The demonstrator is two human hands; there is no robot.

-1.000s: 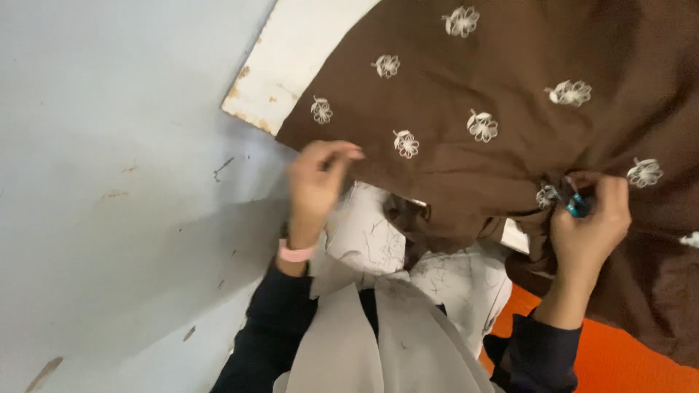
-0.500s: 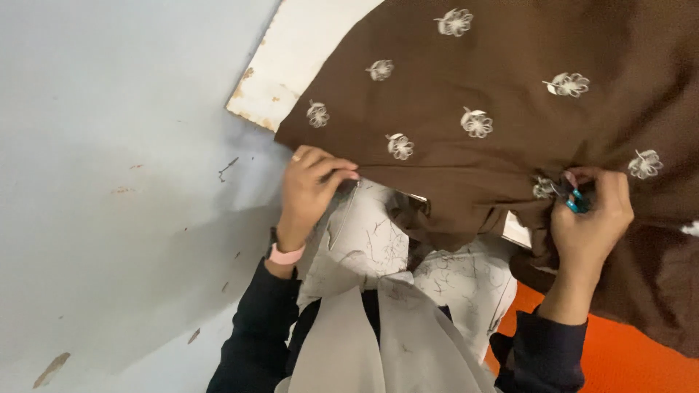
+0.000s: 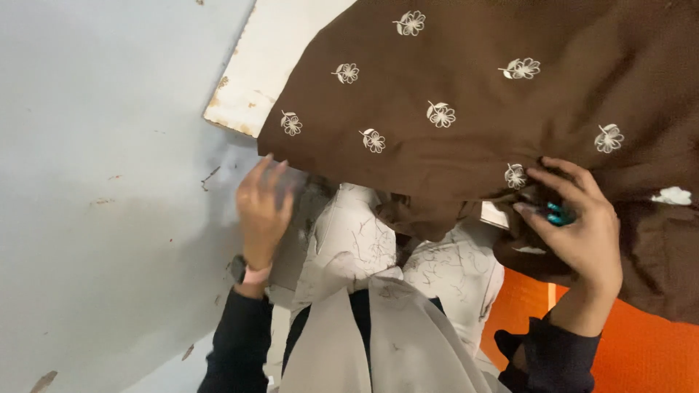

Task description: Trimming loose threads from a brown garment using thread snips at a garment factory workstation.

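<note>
The right hand is curled into the brown cloth, fingers bent and pinching a gathered fold of it just under one of the white stitched flowers. A small teal tool shows between those fingers, pressed in with the fold; what kind of tool it is I cannot tell. The left hand is blurred, fingers loosely spread and holding nothing, its tips just short of the cloth's lower edge, over the grey floor. The cloth spreads away above both sets of fingers, draped over a chipped white board. Below the fingers lies the person's pale patterned lap. An orange surface shows under the right wrist.
</note>
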